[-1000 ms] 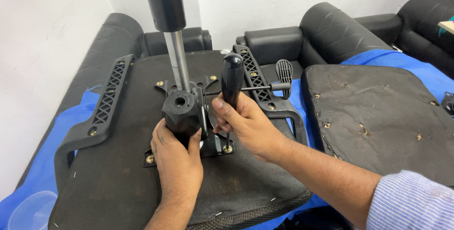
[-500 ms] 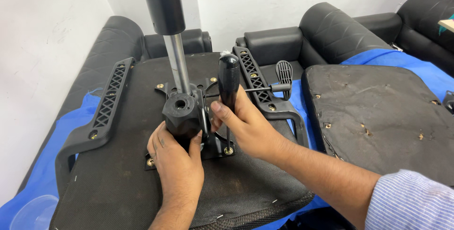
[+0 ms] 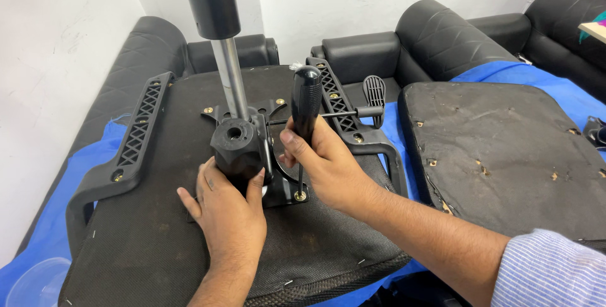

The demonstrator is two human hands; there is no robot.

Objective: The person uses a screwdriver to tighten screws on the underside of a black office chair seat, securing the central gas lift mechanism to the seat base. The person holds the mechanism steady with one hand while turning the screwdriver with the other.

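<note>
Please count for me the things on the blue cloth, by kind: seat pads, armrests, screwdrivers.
Seat pads: 2, the upturned seat under the left hand and the bare seat pad.
Armrests: 2.
Screwdrivers: 1, in the right hand.
Total: 5.

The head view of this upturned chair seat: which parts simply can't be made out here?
- Screwdriver tip: the right hand hides most of the shaft, and the tip on the brass screw is too small to read.
- Mechanism plate: its near-left part lies under the left hand.
- Gas cylinder: cut off by the top edge.
- Clear plastic piece: cut off at the bottom-left corner.
</note>
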